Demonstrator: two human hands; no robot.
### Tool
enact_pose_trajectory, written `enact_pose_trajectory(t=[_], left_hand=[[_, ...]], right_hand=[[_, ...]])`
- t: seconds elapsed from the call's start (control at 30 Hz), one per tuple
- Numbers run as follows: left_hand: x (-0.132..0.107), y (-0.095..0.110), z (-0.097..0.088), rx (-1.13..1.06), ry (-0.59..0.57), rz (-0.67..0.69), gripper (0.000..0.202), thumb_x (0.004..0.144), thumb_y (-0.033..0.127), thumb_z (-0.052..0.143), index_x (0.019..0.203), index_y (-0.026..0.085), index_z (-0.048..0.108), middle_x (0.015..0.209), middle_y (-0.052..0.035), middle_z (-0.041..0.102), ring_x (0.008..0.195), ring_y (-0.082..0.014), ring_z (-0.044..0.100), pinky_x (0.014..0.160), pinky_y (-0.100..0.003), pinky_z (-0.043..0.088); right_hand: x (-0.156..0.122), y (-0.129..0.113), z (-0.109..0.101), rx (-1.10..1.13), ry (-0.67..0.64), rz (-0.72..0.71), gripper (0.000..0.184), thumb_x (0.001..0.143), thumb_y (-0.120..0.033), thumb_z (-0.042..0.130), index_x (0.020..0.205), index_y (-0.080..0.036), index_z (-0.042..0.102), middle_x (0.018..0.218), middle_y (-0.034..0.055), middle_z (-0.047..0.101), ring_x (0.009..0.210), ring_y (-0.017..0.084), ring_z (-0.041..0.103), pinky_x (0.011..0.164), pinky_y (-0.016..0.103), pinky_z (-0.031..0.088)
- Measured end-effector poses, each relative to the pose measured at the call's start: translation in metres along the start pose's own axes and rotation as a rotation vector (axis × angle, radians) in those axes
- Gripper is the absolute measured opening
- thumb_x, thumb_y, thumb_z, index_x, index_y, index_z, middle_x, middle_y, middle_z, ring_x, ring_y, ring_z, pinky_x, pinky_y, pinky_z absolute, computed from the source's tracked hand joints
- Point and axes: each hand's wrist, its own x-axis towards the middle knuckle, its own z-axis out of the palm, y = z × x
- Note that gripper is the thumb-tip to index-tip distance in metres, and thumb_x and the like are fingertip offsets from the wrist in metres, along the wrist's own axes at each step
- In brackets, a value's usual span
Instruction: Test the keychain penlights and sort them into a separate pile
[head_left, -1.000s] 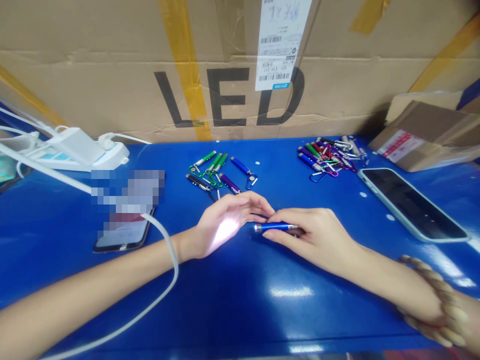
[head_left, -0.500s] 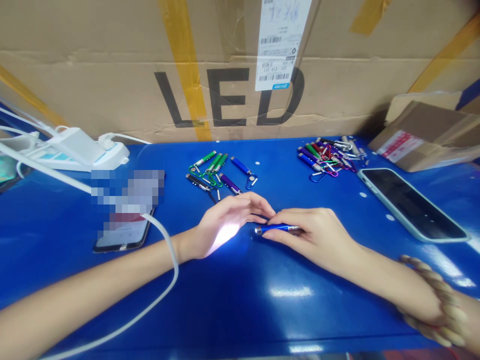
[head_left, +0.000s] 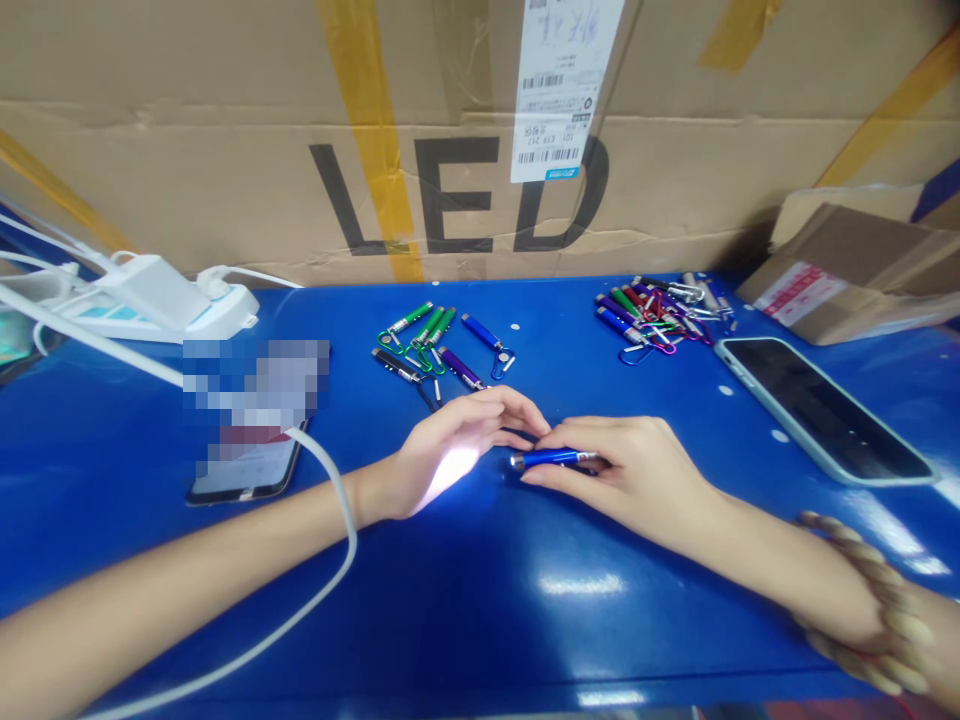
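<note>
My right hand (head_left: 626, 468) grips a small blue keychain flashlight (head_left: 551, 458), lying low over the blue table (head_left: 480, 600). The flashlight is lit and points left. My left hand (head_left: 450, 445) lies palm up just left of it, fingers stretched out, with the bright spot of light on the palm. Its fingertips nearly touch my right hand's fingertips. Behind my left hand lies a small group of green, blue, purple and black flashlights (head_left: 431, 342) with clips.
A larger pile of coloured flashlights (head_left: 652, 305) lies at the back right, with a dark phone (head_left: 821, 405) beside it. Another phone (head_left: 244, 465) and a white cable (head_left: 330, 560) lie at the left, a white power strip (head_left: 161, 295) behind. A big cardboard box (head_left: 465, 130) walls the back.
The light spot on my left palm has shifted slightly lower. Both hands stay almost still.
</note>
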Motion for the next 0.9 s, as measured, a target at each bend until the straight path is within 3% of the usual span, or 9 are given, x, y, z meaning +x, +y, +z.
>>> enact_pose_trajectory(t=[0.37, 0.9], left_hand=[[-0.0009, -0.0001, -0.0004, 0.03, 0.006, -0.003, 0.026, 0.081, 0.027, 0.044, 0.089, 0.01, 0.063, 0.096, -0.009, 0.057, 0.097, -0.0219, 0.051, 0.089, -0.032, 0.039], [-0.0009, -0.0007, -0.0019, 0.053, -0.002, 0.015, 0.027, 0.082, 0.027, 0.043, 0.09, 0.011, 0.063, 0.098, -0.0087, 0.056, 0.098, -0.0218, 0.051, 0.091, -0.032, 0.038]], right_hand=[[-0.0001, -0.0006, 0.0004, -0.036, 0.04, -0.037, 0.027, 0.085, -0.047, 0.056, 0.086, -0.028, 0.075, 0.075, -0.0031, 0.073, 0.055, 0.009, 0.064, 0.047, 0.018, 0.039], [-0.0016, 0.0016, 0.0018, -0.069, 0.049, -0.033, 0.02, 0.083, -0.045, 0.06, 0.087, -0.031, 0.075, 0.069, -0.0052, 0.071, 0.048, 0.007, 0.057, 0.044, 0.019, 0.033]])
